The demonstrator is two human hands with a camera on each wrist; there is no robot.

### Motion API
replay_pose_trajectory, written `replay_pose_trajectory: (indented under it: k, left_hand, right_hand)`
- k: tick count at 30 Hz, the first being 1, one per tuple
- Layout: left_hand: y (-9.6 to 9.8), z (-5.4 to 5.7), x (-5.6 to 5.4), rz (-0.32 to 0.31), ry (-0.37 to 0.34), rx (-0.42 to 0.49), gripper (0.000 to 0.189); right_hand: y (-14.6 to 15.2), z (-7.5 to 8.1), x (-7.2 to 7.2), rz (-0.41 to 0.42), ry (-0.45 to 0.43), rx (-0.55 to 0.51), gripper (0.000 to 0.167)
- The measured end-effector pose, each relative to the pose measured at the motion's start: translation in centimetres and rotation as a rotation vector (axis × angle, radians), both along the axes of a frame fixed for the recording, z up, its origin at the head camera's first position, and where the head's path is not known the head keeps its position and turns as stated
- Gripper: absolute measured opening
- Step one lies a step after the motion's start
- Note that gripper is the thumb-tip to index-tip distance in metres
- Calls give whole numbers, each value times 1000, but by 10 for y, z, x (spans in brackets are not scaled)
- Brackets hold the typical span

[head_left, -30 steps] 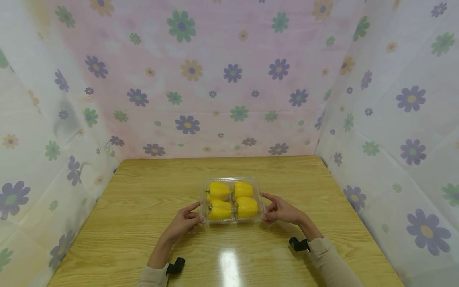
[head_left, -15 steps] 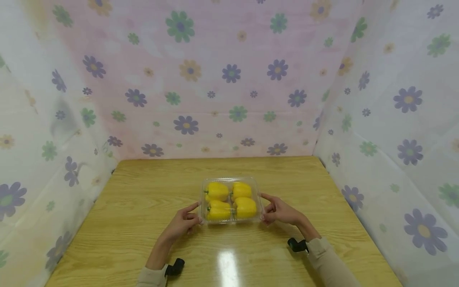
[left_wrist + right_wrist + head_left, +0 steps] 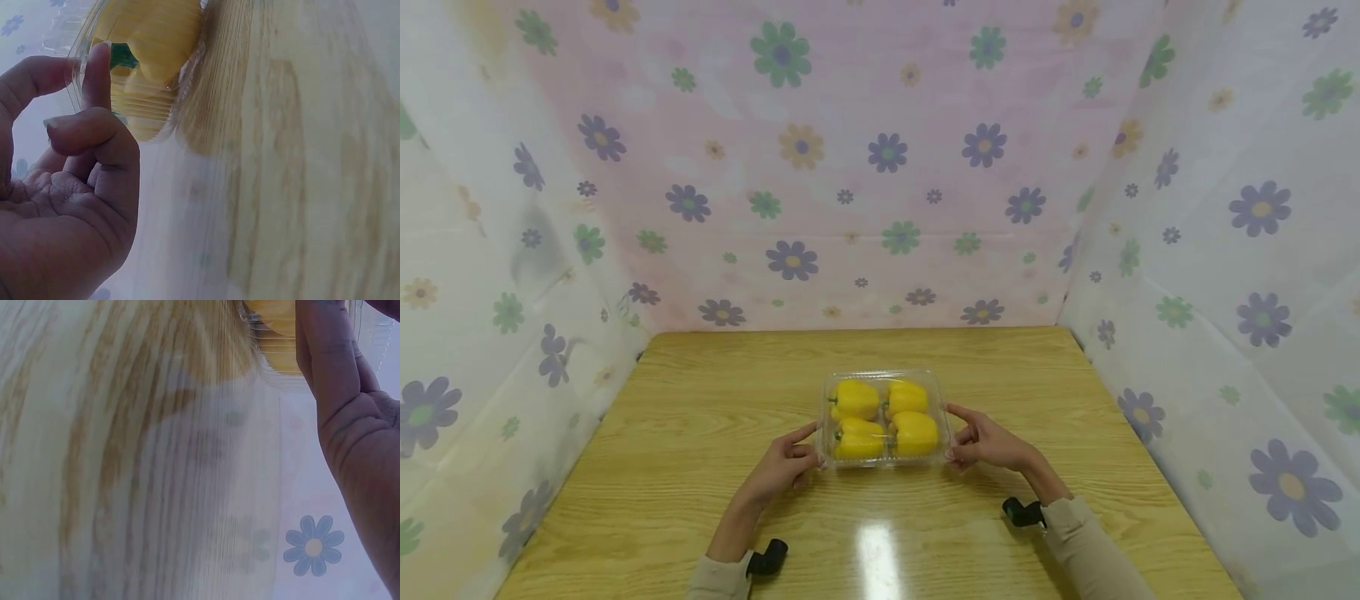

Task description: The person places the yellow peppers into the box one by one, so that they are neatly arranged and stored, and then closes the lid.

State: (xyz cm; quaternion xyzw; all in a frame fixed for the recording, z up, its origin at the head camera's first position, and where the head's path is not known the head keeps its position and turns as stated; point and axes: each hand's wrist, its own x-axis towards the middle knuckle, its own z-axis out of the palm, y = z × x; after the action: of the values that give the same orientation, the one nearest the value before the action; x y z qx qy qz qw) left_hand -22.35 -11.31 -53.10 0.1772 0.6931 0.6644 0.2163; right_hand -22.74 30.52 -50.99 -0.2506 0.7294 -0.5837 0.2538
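Note:
A clear plastic clamshell box (image 3: pixel 883 374) with several yellow bell peppers (image 3: pixel 915 434) inside is near the middle of the table in the head view. Its lid is down over the peppers, whose short green stems point left. My left hand (image 3: pixel 781 465) pinches the box's left edge between thumb and fingers. The right hand (image 3: pixel 994 443) pinches the opposite edge in the same way. In the left wrist view, fingertips and thumb (image 3: pixel 47 76) meet at the ribbed plastic wall. In the right wrist view, the fingers (image 3: pixel 331 353) partly hide the box.
The wood-grain table (image 3: pixel 685 392) extends on all sides of the box, with a bright reflection near its front. Flower-printed sheets (image 3: pixel 880 192) rise at the back, left and right edges. A black wrist camera (image 3: pixel 767 557) sits by each beige cuff.

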Motion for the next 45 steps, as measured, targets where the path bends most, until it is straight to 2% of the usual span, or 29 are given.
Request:
replay_pose_trajectory:
  k: [8,15,29,45]
  left_hand:
    - [-2,2,-2,6,-38,-39,66]
    - [-2,4,-2,1,-25,-74,67]
    - [-4,6,-1,-33,23,-70,66]
    - [1,4,-2,16,9,-55,68]
  right_hand:
    - [0,0,1,-28,-18,13,88]
    - [-2,0,2,-51,-38,20,82]
    - [-2,-3,1,-66,-59,17,81]
    - [-3,-2,2,-68,-54,22,83]
